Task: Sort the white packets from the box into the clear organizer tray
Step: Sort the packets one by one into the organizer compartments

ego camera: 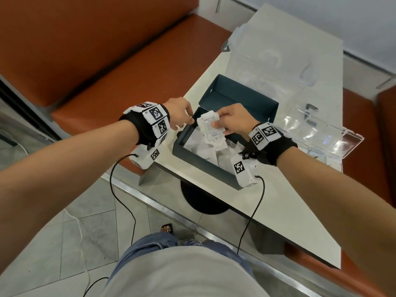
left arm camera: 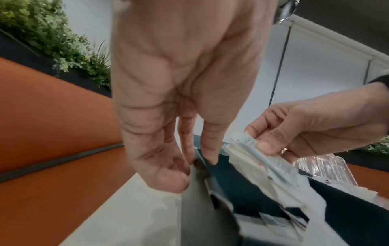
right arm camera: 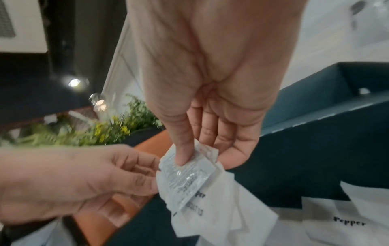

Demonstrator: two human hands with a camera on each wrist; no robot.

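A dark teal box stands open on the pale table, its lid folded back, with several white packets lying inside. My right hand is above the box and pinches a bunch of white packets between thumb and fingers; in the right wrist view that hand has its thumb pressed on the top packet. My left hand hovers at the box's left rim, fingers loosely curled, tips close to the bunch's edge. The clear organizer tray lies to the right of the box.
A pale bag lies at the table's far end. An orange bench runs along the left side, and another orange seat is at the right. Black cables hang from both wrists over the table's near edge.
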